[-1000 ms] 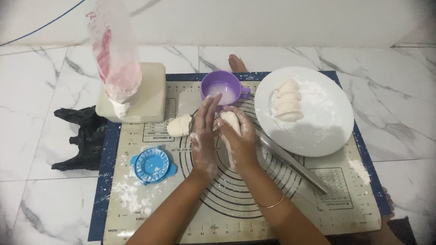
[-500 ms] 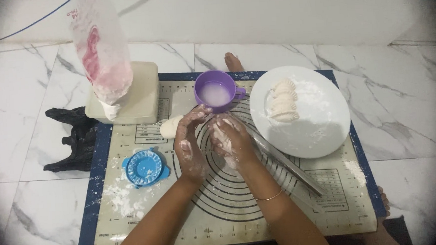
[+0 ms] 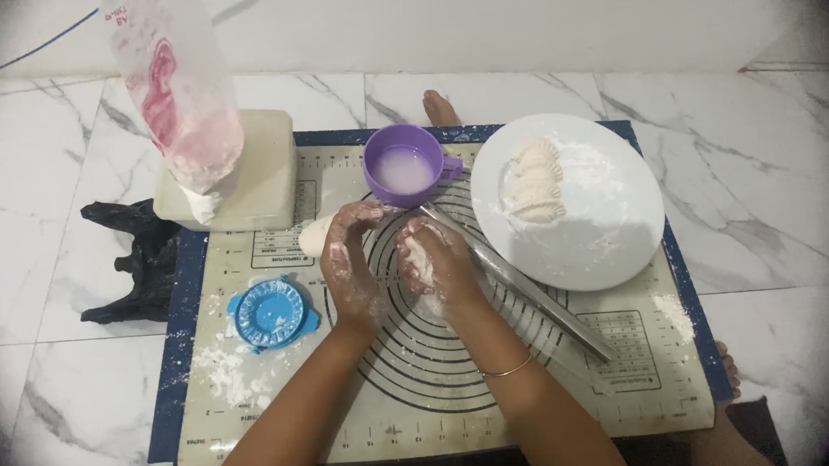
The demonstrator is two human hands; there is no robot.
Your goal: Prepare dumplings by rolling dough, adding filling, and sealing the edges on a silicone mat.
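My left hand and my right hand hover side by side over the middle of a beige pastry mat, both dusted with flour, palms turned towards each other. The right hand cups a small pale piece of dough against its palm. The left hand's fingers are curved and apart, holding nothing. A lump of dough lies on the mat just left of the left hand. A metal rolling pin lies diagonally right of the right hand.
A purple cup of whitish liquid stands behind the hands. A white plate holds several folded dumplings. A blue dumpling press and spilled flour lie left. A flour bag rests on a cream box; a black object lies beside it.
The hands have come lower on the mat and drawn slightly apart. The dough piece that was pressed between both palms now rests against the right one.
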